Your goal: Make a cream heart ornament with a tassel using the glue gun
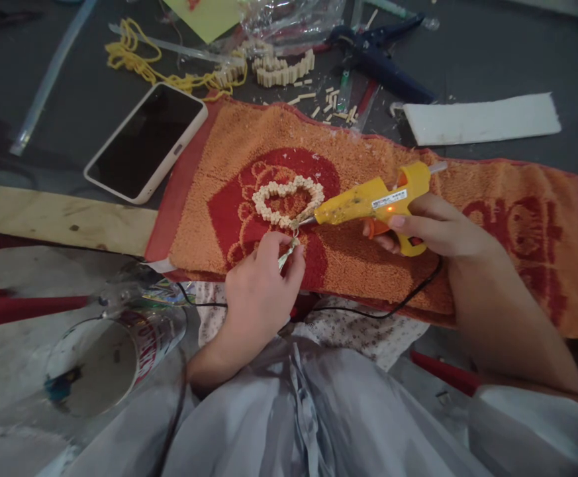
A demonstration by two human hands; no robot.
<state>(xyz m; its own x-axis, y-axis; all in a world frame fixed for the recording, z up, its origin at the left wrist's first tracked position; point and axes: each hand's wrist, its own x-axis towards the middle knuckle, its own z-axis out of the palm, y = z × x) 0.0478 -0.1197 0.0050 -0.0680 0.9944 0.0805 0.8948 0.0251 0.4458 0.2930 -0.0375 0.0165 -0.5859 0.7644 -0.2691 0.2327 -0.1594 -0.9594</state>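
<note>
Near the frame's centre, the left hand (pixel 261 281) pinches a cord (pixel 287 256) below the ring (pixel 267 212); the right hand (pixel 445 228) grips a glue gun (pixel 355 201).

You're at a craft table (pixel 492 63); whether in a home or a small workshop can't be told. Your glue gun (pixel 351 201), blue tool (pixel 390 71), yarn (pixel 120 58) and scattered wood bits (pixel 352 114) show handwork; your towel (pixel 368 159) looks homely.
</note>
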